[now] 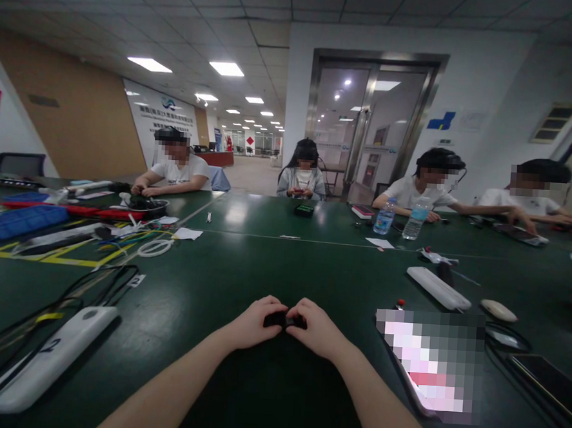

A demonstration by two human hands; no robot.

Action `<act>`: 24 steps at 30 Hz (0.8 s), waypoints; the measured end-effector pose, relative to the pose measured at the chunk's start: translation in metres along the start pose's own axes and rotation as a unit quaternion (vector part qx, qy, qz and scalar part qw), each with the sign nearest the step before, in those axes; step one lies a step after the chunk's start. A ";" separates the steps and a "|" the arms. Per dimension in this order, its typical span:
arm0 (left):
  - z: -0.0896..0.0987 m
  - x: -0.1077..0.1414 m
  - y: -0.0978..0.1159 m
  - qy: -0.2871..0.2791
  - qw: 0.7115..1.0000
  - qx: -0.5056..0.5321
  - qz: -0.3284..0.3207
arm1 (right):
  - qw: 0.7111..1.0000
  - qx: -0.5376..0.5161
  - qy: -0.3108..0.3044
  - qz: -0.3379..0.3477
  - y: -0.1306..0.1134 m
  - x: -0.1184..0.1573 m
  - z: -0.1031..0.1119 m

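head view: left hand (255,322) and right hand (318,327) nearly meet at centre, each pinching the small dark object (274,318) between thumb and curled fingers; whether it is one piece or two, cannot tell. it sits between the fingertips, over the near part of the green table (244,263). two-ended grip presumably steadies it. white numbered unit (59,355) lies left, lit phone (419,371) right, perhaps set aside for arm room. pose: forearms converge from the lower edge, backs of hands outward, wrists low.
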State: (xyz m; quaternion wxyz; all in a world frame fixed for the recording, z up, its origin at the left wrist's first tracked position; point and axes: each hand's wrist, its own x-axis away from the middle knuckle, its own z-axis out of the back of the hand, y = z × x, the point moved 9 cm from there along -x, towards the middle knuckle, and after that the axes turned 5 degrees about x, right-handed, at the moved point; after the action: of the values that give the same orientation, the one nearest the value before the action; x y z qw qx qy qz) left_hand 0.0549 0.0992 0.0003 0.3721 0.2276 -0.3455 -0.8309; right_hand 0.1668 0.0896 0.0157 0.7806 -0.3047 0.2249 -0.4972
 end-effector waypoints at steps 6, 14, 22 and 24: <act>0.001 0.001 -0.003 -0.007 1.000 0.005 0.022 | 0.920 -0.258 0.270 -0.118 0.067 0.000 0.046; 0.001 0.003 -0.001 -0.008 1.000 0.006 0.020 | 0.791 -0.471 0.299 -0.250 0.122 0.010 0.035; 0.002 0.003 -0.003 0.000 1.000 -0.007 0.010 | 0.789 -0.478 0.303 -0.240 0.118 0.007 0.035; 0.002 0.003 -0.003 0.001 1.000 -0.006 0.005 | 0.791 -0.477 0.300 -0.240 0.119 0.007 0.035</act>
State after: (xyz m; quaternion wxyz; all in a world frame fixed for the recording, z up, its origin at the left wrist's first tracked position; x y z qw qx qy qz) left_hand 0.0506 0.0986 -0.0011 0.3781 0.2241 -0.3414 -0.8308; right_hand 0.2685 0.1296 -0.0432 0.2857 -0.5180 0.5758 -0.5644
